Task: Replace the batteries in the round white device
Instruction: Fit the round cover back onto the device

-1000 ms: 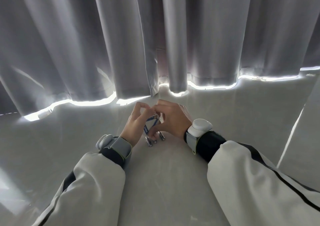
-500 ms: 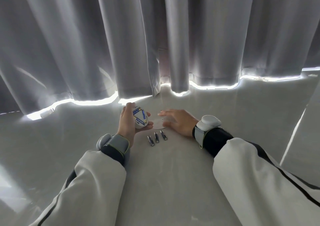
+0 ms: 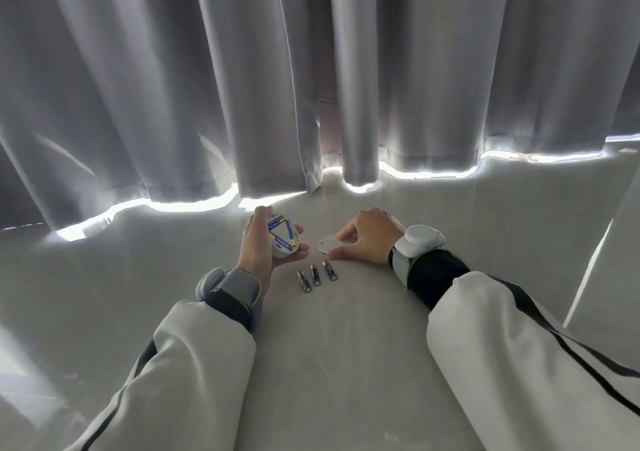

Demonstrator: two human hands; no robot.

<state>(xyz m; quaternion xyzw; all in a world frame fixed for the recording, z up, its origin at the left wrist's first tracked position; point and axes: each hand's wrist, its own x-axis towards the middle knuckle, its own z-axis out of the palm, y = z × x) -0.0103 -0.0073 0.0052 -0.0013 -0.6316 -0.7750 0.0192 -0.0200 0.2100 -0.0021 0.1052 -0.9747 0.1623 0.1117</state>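
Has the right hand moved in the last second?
Yes. The right hand has drawn away from the round white device to the flat cover, beyond the three loose batteries.

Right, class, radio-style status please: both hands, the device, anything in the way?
Left hand gripping round white device, three batteries showing. Right hand on flat cover. Three loose batteries on surface, nothing blocking.

Between the left hand (image 3: 258, 248) and the right hand (image 3: 369, 241) a narrow gap stays open, part filled by the flat cover (image 3: 329, 244) under the right fingertips. Just nearer than both hands lie three batteries (image 3: 316, 275) (side by side, slightly apart). Nearer still, between the sleeves, the worktop (image 3: 339, 364) is bare. Beyond the hands the curtain (image 3: 263, 87) closes the way.
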